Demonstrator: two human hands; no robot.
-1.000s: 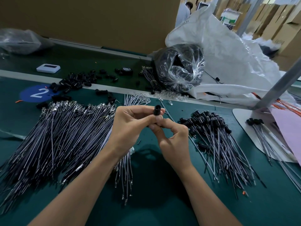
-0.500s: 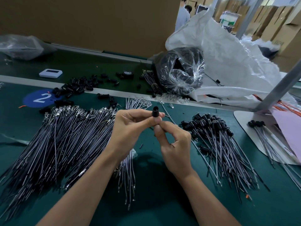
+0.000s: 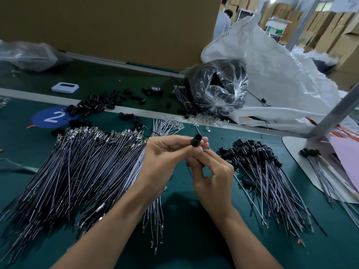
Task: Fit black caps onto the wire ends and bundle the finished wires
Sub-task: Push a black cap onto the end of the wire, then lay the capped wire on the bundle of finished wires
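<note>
I am pinching a black cap (image 3: 196,142) between left hand (image 3: 165,160) fingertips; right hand (image 3: 212,177) fingers are curling around a thin wire (image 3: 188,170) just beneath it.

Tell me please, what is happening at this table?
A person is capping wires by hand. The left hand pinches a black cap, and the right hand pinches a thin wire just under it, though fingers hide the joint itself. A big pile of uncapped wires lies to the left on the green table. The capped wires lie to the right, and loose caps sit farther back.
</note>
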